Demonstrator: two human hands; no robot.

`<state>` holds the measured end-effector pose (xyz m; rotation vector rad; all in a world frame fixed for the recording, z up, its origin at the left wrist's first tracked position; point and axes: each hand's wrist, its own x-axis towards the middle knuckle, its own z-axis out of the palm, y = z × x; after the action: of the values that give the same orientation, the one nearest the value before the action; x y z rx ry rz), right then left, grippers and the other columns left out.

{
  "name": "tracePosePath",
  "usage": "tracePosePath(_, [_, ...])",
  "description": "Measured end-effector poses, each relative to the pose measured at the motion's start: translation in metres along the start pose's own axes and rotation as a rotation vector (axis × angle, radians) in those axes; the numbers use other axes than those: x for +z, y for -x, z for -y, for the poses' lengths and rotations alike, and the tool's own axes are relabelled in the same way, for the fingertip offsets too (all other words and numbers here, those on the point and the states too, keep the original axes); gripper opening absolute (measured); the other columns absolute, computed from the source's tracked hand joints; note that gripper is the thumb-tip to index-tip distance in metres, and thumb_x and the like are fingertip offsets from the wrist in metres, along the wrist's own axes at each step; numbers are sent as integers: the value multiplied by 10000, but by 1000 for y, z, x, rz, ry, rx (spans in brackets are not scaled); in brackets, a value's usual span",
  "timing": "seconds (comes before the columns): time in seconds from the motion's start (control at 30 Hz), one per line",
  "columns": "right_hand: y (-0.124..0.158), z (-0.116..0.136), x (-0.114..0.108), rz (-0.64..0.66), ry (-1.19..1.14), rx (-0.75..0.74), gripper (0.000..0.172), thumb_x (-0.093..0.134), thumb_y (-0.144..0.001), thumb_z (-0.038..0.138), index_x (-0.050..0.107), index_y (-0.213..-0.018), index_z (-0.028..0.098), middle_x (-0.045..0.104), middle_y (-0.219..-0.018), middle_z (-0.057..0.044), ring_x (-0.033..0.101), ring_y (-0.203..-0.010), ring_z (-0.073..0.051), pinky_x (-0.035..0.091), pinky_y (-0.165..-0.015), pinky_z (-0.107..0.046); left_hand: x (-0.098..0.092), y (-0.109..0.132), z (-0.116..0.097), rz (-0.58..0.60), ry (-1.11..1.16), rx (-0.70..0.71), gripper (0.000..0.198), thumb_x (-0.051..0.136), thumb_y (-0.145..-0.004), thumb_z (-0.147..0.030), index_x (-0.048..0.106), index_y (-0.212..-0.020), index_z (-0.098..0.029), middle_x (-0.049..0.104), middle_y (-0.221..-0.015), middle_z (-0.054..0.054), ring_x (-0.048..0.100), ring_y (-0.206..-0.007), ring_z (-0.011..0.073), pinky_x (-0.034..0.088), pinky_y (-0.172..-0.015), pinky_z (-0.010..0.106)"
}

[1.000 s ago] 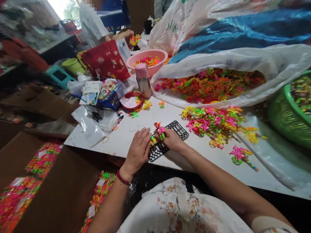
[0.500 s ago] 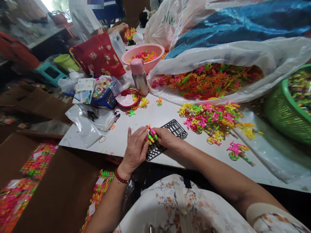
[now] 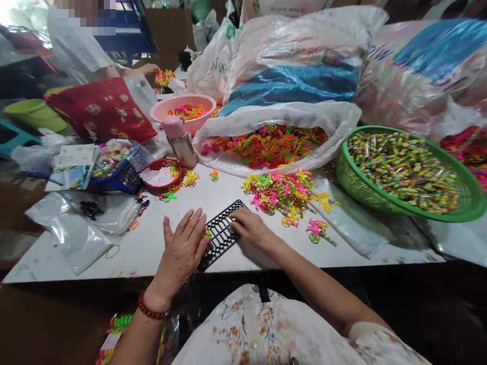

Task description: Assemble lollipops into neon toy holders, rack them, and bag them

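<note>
My left hand [image 3: 184,241] lies palm down at the left side of a black plastic grid rack [image 3: 222,230], fingers stretched out. Beneath its fingers, small coloured plastic pieces [image 3: 207,232] peek out, mostly hidden. My right hand [image 3: 249,228] is over the rack's right edge, fingers curled with the tips on the grid; what they pinch, if anything, is hidden. To the right of the rack is a loose pile of pink, yellow and green plastic bike-shaped toys [image 3: 279,195]. One such toy with a striped candy tube [image 3: 319,230] lies apart, nearer the table edge.
An open sack [image 3: 277,109] of plastic pieces lies behind the pile. A green basket [image 3: 411,208] of candy tubes stands right. Left are a pink-capped flask [image 3: 180,144], red basket [image 3: 162,185], blue basket [image 3: 129,175] and clear bags [image 3: 72,243]. A co-worker's hand [image 3: 148,69] shows behind.
The view has swung right, showing more of the green basket. My hands have parted: the left now lies flat over the coloured pieces, while the right has moved to the rack's right edge.
</note>
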<state>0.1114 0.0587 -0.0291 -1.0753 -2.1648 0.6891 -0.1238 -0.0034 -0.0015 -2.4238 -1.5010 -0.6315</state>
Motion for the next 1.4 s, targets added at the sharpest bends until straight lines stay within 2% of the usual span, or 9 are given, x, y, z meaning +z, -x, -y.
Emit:
tracePosePath(0.17, [39, -37, -77, -165, 641, 338, 189, 484, -935, 185, 663, -988, 155, 604, -1019, -123, 573, -854, -209, 440, -754, -301, -5, -5, -5, -49, 25, 20, 349, 549, -940, -276, 550, -1287, -236, 604, -1370, 89, 481, -1347, 310, -38, -1153, 692])
tracePosePath(0.33, [37, -57, -88, -96, 795, 402, 204, 486, -944, 257, 664, -896, 169, 603, -976, -108, 559, -794, -203, 396, -662, -287, -1, -6, -6, -56, 103, -3, 162, 561, -931, -254, 603, -1085, -224, 697, -1230, 56, 560, -1275, 273, -35, -1166, 664])
tracePosePath(0.47, [31, -46, -79, -195, 692, 362, 197, 450, -930, 206, 638, -961, 157, 629, -954, -122, 574, -815, -220, 410, -692, -297, -1, -7, -8, -55, 127, -23, 78, 547, -934, -215, 609, -981, -220, 646, -1319, 63, 572, -1258, 230, 16, -1191, 607])
tracePosePath(0.57, [25, -22, -60, -237, 377, 300, 203, 429, -920, 187, 587, -1044, 161, 651, -915, -103, 596, -824, -218, 435, -727, -299, -2, -8, -9, -48, 143, -66, 86, 531, -938, -218, 615, -924, -213, 655, -1299, 67, 561, -1262, 217, 59, -1197, 577])
tracePosePath(0.7, [7, 13, -16, -110, -46, 300, 164, 527, -911, 334, 579, -971, 191, 670, -825, -47, 601, -719, -186, 446, -681, -280, -2, -6, -8, -26, 160, -91, 128, 520, -945, -248, 640, -979, -220, 703, -1204, 45, 525, -1296, 234, 22, -1192, 603])
tracePosePath(0.83, [-17, 21, 21, -40, -261, 342, 203, 578, -891, 396, 611, -926, 199, 704, -827, -35, 627, -743, -183, 463, -694, -280, -2, -2, -4, -72, 193, -123, 265, 484, -961, -227, 591, -1203, -234, 721, -1153, 40, 565, -1250, 219, -44, -1190, 617])
tracePosePath(1.0, [-38, 9, 29, -125, -342, 392, 195, 573, -890, 394, 616, -919, 206, 681, -768, 5, 617, -703, -157, 461, -671, -263, -1, 2, -1, -83, 225, -135, 377, 461, -961, -194, 492, -1336, -217, 683, -1229, 71, 548, -1275, 202, 78, -1212, 566])
tracePosePath(1.23, [-30, 29, 34, 46, -310, 314, 195, 595, -896, 379, 627, -885, 186, 675, -736, -8, 581, -651, -151, 431, -643, -253, 2, 5, 0, -84, 242, -125, 455, 435, -963, -162, 407, -1414, -220, 643, -1302, 93, 524, -1310, 198, 117, -1214, 546])
tracePosePath(1.4, [-31, 30, 52, 98, -254, 117, 112, 574, -890, 224, 651, -955, 173, 706, -913, -76, 619, -826, -188, 459, -766, -280, 2, 5, -1, -85, 243, -136, 478, 415, -966, -164, 390, -1439, -226, 627, -1327, 96, 527, -1308, 204, 99, -1219, 551])
